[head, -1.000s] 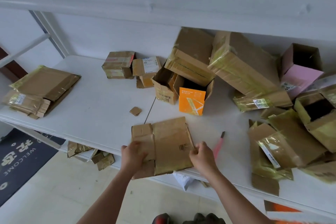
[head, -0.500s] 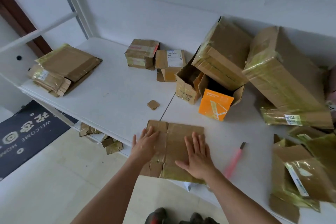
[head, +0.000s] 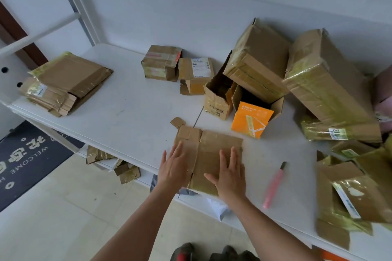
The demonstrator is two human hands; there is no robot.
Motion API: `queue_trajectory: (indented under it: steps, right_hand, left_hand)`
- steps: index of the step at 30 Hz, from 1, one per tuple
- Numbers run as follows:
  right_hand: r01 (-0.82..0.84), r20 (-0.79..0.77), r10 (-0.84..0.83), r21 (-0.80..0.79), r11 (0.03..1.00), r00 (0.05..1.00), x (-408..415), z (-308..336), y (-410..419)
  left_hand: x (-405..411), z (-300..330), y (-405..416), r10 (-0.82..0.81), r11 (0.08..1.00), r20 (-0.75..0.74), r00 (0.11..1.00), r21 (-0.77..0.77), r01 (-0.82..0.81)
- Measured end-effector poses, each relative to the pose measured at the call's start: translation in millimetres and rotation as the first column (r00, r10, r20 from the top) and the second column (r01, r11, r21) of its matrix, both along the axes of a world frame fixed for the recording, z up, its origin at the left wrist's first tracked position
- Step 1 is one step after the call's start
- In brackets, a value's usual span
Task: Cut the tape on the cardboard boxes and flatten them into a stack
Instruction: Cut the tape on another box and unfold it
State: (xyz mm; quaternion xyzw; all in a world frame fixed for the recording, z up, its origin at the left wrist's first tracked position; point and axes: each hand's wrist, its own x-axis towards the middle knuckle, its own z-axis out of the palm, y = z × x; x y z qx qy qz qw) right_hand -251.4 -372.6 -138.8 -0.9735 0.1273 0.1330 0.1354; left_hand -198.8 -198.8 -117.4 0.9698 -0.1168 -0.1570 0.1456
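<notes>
Both hands lie flat on a flattened cardboard box [head: 209,154] at the near edge of the white bench [head: 127,108]. The left hand [head: 172,168] presses its left part with fingers [head: 180,150] straight and together; the right hand [head: 230,172] presses its right part, fingers straight and slightly spread, thumb out to the left. Neither hand grips anything.

Just right of the right fingers, apart from the box, a pink utility knife [head: 274,185] lies on the bench, its dark tip pointing away. Farther right sits a heap of partly flattened boxes wrapped in yellowish tape [head: 350,193].

Just beyond the left fingers, past the far left corner of the flattened box, lies a small cardboard scrap [head: 177,122]. Beyond the right fingers stands an open box with an orange front [head: 251,122], and touching it on its left a smaller open brown box [head: 217,99]. Behind these 2, a large taped box [head: 257,59] leans tilted, and to its right a longer taped box [head: 326,85] slants down.

Farther beyond the left fingers, near the wall, sit 2 small closed boxes side by side: 1 with red-striped tape [head: 161,62] and 1 with a white label [head: 196,72].

Far left of the left fingers, at the bench's end, lies a stack of flattened boxes [head: 65,82]. Below the bench, more cardboard pieces [head: 125,171] rest on a lower shelf, and a dark welcome mat [head: 25,154] lies on the floor.
</notes>
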Motion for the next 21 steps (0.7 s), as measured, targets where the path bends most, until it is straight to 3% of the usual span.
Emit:
queue_trajectory:
  steps: [2,7,12,18,21]
  right_hand:
    - [0.059,0.067,-0.058,-0.019,0.998,0.996,7.0,1.7,4.6]
    - [-0.073,-0.044,0.076,0.068,0.995,0.996,8.0,-3.3,-16.1]
    - [-0.138,-0.08,0.141,0.041,0.99,0.987,2.2,-7.2,-22.0]
    - [-0.128,-0.087,0.122,-0.068,0.989,0.989,-2.4,-1.4,-10.2]
    - [-0.103,-0.166,0.096,-0.036,0.994,0.981,12.0,21.6,-8.0]
  left_hand:
    - [-1.8,-3.6,-5.3,-0.102,0.992,-0.053,0.993,-0.075,0.098]
    - [-6.1,-22.0,3.8,-0.198,0.98,-0.104,0.975,-0.052,0.194]
    - [-4.4,-30.3,6.3,-0.198,0.975,-0.093,0.976,-0.125,0.185]
    - [-0.4,-20.3,3.6,-0.186,0.981,-0.125,0.974,-0.086,0.176]
    - [5.7,-6.2,-1.0,-0.106,0.967,-0.28,0.954,-0.251,0.034]
